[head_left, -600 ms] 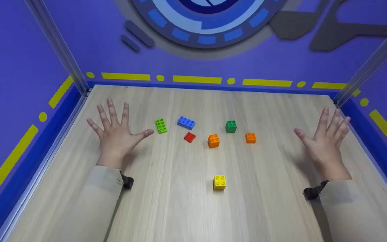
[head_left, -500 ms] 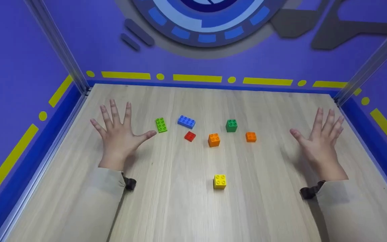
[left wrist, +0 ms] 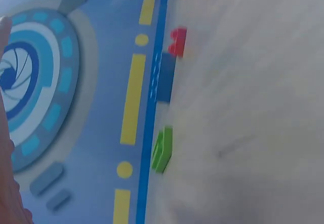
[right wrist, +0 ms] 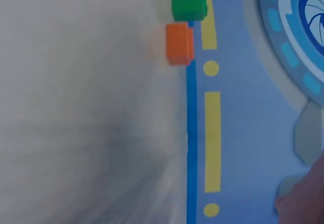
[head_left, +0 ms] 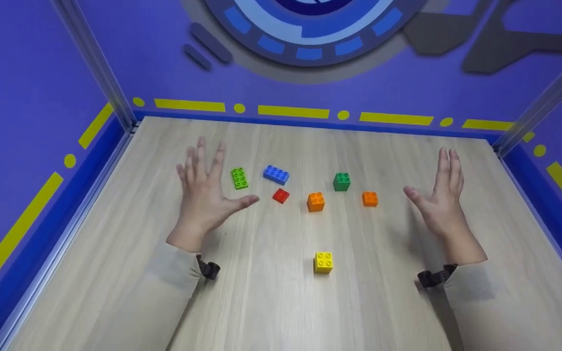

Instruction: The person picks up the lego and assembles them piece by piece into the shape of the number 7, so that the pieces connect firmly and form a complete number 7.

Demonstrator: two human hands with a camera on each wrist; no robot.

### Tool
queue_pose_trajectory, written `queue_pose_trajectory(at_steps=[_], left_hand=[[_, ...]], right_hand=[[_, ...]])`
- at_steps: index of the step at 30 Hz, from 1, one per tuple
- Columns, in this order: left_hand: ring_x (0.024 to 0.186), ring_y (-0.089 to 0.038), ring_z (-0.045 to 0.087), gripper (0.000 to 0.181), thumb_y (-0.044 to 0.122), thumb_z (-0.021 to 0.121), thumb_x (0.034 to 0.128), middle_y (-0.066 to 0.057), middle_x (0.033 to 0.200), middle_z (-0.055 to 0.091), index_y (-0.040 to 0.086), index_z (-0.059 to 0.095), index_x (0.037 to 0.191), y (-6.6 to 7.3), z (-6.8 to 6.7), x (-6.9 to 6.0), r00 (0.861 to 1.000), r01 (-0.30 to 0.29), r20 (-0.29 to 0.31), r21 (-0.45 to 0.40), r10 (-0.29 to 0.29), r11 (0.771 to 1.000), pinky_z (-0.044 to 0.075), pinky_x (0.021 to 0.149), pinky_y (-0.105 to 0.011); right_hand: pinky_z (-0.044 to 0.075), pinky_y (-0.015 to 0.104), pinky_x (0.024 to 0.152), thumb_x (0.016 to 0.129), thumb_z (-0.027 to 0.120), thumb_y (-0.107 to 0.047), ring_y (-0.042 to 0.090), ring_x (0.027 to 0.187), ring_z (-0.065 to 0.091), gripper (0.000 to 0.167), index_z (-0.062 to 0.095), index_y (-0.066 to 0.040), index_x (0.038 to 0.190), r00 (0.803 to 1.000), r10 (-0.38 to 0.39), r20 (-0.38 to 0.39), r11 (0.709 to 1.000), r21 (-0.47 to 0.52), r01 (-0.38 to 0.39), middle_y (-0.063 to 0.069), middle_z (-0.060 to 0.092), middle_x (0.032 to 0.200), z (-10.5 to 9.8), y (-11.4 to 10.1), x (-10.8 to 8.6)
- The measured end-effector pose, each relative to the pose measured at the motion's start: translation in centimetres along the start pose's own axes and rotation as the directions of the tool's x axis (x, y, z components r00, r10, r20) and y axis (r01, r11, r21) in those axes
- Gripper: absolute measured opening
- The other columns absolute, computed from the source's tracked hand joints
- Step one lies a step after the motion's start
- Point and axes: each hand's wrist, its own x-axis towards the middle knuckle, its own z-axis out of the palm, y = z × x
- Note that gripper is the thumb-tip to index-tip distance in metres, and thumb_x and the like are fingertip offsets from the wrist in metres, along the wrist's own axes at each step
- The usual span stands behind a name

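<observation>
Between left hand [head_left: 204,202] and right hand [head_left: 441,207], on table [head_left: 261,297]: six bricks [head_left: 316,202] in loose spread; single brick [head_left: 323,263] well before them. Behind table: wall [head_left: 388,92].

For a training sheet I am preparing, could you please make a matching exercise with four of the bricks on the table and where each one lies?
Bricks:
1. yellow brick
2. red brick
3. lime brick
4. small orange brick

Places, as the head view shows them:
A. closest of all to the blue brick
B. nearest the right hand
C. farthest left of the bricks
D. on its own, on the near side

Pairs: 1-D, 2-A, 3-C, 4-B
</observation>
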Motion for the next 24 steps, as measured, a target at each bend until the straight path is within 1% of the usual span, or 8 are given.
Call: queue_pose_trajectory(at_steps=[3, 5, 10, 13, 15, 18, 20, 24], left_hand=[[0.178, -0.046, -0.005, 0.141, 0.094, 0.076, 0.0771, -0.009, 0.193, -0.007, 0.028, 0.012, 0.184, 1.2, 0.8, -0.4, 0.999, -0.041, 0.029, -0.082, 0.043, 0.996, -0.001, 0.137, -0.081], [0.179, -0.045, 0.000, 0.141, 0.096, 0.076, 0.0770, -0.009, 0.193, -0.003, 0.027, 0.015, 0.184, 1.8, 1.3, -0.7, 0.997, -0.046, 0.051, -0.147, 0.054, 0.988, 0.009, 0.137, -0.080], [0.178, -0.044, 0.006, 0.137, 0.093, 0.080, 0.0770, -0.003, 0.193, -0.003, 0.033, 0.016, 0.183, 3.4, 1.9, -1.0, 0.986, -0.019, 0.151, -0.284, 0.064, 0.959, 0.032, 0.130, -0.081], [0.177, -0.046, 0.007, 0.135, 0.087, 0.085, 0.0777, 0.001, 0.193, -0.003, 0.037, 0.016, 0.182, 4.4, 2.2, -1.1, 0.974, -0.010, 0.211, -0.332, 0.084, 0.943, 0.035, 0.127, -0.082], [0.178, -0.045, 0.009, 0.131, 0.081, 0.089, 0.0789, 0.001, 0.193, 0.001, 0.038, 0.020, 0.182, 5.2, 2.6, -1.4, 0.966, -0.009, 0.236, -0.370, 0.103, 0.929, 0.035, 0.127, -0.082], [0.176, -0.041, 0.019, 0.120, 0.075, 0.090, 0.0818, -0.004, 0.190, 0.014, 0.034, 0.031, 0.178, 6.3, 3.5, -1.8, 0.949, -0.018, 0.270, -0.476, 0.165, 0.879, 0.035, 0.130, -0.078], [0.172, -0.038, 0.028, 0.112, 0.074, 0.089, 0.0833, -0.005, 0.185, 0.023, 0.029, 0.038, 0.173, 7.0, 4.3, -2.0, 0.927, -0.013, 0.308, -0.544, 0.214, 0.839, 0.036, 0.132, -0.073], [0.164, -0.042, 0.039, 0.104, 0.066, 0.089, 0.0842, -0.004, 0.176, 0.035, 0.019, 0.045, 0.166, 8.1, 5.6, -2.4, 0.882, 0.002, 0.359, -0.651, 0.305, 0.759, 0.038, 0.132, -0.068]], right_hand=[[0.001, 0.087, 0.132, 0.104, 0.074, -0.045, 0.038, 0.178, -0.011, 0.112, -0.004, -0.031, 0.183, 1.000, -0.003, -0.012, 0.996, 0.090, 0.004, 0.003, -0.015, 0.192, 0.9, -1.0, 0.1], [0.000, 0.084, 0.134, 0.104, 0.074, -0.044, 0.036, 0.179, -0.008, 0.111, -0.002, -0.032, 0.183, 1.000, 0.000, -0.008, 0.990, 0.138, 0.001, 0.002, -0.012, 0.192, 1.6, -1.5, 0.1], [0.006, 0.071, 0.142, 0.103, 0.074, -0.034, 0.037, 0.179, 0.004, 0.107, 0.004, -0.025, 0.184, 0.999, -0.047, 0.008, 0.969, 0.242, 0.044, 0.005, -0.006, 0.193, 2.8, -2.6, 0.4], [0.010, 0.061, 0.144, 0.103, 0.074, -0.034, 0.035, 0.178, 0.011, 0.105, 0.009, -0.021, 0.184, 0.997, -0.081, 0.015, 0.948, 0.310, 0.072, 0.005, -0.002, 0.193, 3.6, -3.4, 0.6], [0.011, 0.059, 0.145, 0.104, 0.076, -0.043, 0.034, 0.177, 0.014, 0.105, 0.011, -0.020, 0.183, 0.995, -0.098, 0.019, 0.933, 0.351, 0.085, 0.005, 0.000, 0.193, 4.2, -4.0, 0.8], [0.014, 0.063, 0.143, 0.103, 0.077, -0.055, 0.036, 0.177, 0.017, 0.107, 0.015, -0.021, 0.183, 0.994, -0.104, 0.029, 0.903, 0.421, 0.082, 0.005, 0.008, 0.192, 5.4, -5.0, 0.9], [0.015, 0.066, 0.142, 0.104, 0.075, -0.057, 0.037, 0.177, 0.019, 0.104, 0.018, -0.019, 0.183, 0.993, -0.115, 0.034, 0.880, 0.467, 0.085, 0.006, 0.014, 0.192, 6.2, -5.6, 0.9], [0.021, 0.065, 0.141, 0.109, 0.069, -0.049, 0.033, 0.175, 0.027, 0.091, 0.024, -0.015, 0.181, 0.992, -0.120, 0.048, 0.835, 0.545, 0.075, 0.005, 0.029, 0.189, 7.6, -6.7, 0.8]])
